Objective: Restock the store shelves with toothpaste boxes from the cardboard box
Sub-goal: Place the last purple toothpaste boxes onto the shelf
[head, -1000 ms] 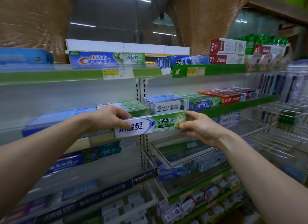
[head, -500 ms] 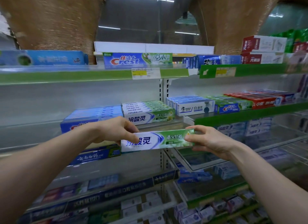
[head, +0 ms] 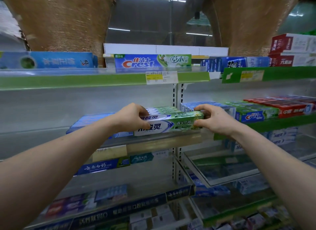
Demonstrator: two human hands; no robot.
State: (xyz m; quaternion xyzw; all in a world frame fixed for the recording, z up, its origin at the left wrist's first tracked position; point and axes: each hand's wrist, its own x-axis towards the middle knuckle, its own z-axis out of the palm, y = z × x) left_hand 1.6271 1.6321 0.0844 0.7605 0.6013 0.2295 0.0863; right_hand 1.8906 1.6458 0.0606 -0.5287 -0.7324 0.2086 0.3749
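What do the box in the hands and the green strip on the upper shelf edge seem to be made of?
Box: likely thin cardboard with glossy print; sharp folded edges and a light sheen. Strip: probably smooth plastic; even green colour, soft reflections, a paper price tag on it.

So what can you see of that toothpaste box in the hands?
A long, slim cardboard toothpaste box, white and blue at the left fading to green, with Chinese print. It lies roughly level, long side out, at the front edge of the shelf, before matching boxes. The left hand and right hand pinch its ends.
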